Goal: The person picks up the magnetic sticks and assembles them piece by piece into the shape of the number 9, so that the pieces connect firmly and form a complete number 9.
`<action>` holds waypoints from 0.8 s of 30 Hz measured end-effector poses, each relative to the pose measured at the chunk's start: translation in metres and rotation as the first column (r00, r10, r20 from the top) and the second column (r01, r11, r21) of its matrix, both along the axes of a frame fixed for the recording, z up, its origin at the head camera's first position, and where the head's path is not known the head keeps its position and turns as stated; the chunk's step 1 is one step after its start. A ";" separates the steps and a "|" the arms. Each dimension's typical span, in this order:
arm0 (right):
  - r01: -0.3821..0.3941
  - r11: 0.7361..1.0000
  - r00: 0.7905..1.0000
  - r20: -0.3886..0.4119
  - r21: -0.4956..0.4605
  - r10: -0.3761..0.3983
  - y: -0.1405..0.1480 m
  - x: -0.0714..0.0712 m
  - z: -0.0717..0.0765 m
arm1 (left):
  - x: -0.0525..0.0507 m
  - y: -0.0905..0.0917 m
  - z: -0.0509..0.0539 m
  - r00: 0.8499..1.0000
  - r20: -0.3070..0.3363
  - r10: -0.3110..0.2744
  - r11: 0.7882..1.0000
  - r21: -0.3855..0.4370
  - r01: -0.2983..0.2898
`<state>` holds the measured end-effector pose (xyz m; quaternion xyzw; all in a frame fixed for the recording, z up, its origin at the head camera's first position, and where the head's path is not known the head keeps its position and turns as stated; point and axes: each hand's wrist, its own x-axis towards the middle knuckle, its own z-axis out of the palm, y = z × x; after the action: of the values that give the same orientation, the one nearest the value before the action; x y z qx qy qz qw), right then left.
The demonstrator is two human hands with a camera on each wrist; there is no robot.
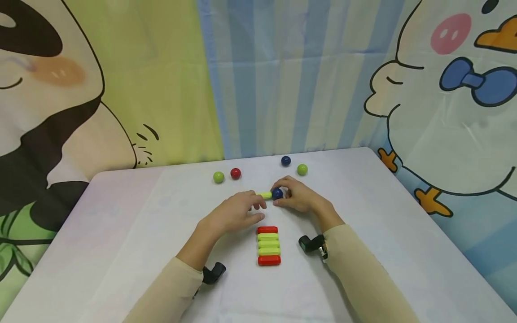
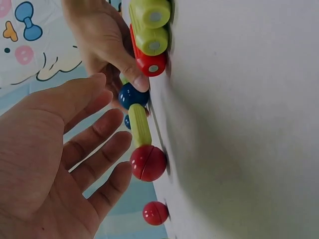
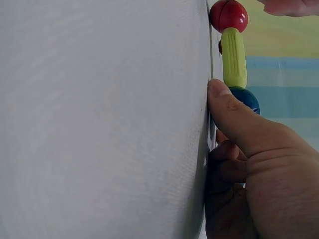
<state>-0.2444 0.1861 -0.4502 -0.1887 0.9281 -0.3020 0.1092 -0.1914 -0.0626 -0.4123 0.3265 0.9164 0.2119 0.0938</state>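
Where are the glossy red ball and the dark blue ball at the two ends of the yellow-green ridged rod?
Glossy red ball (image 2: pixel 148 163): left wrist view, middle of its face.
Dark blue ball (image 1: pixel 277 194): head view, visible middle.

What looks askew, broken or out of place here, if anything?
Nothing stands out. Five rods lie in a tidy row; the red ball, yellow-green rod and blue ball meet end to end, with no visible damage.
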 end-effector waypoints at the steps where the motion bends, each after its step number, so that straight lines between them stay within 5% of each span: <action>1: 0.002 1.000 1.000 0.003 0.002 -0.002 0.000 0.000 0.000 | 0.001 0.001 -0.001 1.000 -0.001 -0.005 1.000 -0.001 0.005; 13: 0.014 1.000 1.000 0.006 0.006 -0.014 -0.001 0.004 0.000 | 0.006 0.015 -0.010 0.995 0.080 -0.063 0.997 -0.029 0.065; 24: 0.006 1.000 1.000 0.000 -0.019 -0.006 -0.001 0.003 -0.002 | 0.006 0.018 -0.011 0.998 0.046 -0.049 0.996 -0.071 0.053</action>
<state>-0.2416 0.1854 -0.4518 -0.1869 0.9257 -0.3111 0.1067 -0.1854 -0.0444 -0.4234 0.3414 0.9125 0.1835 0.1309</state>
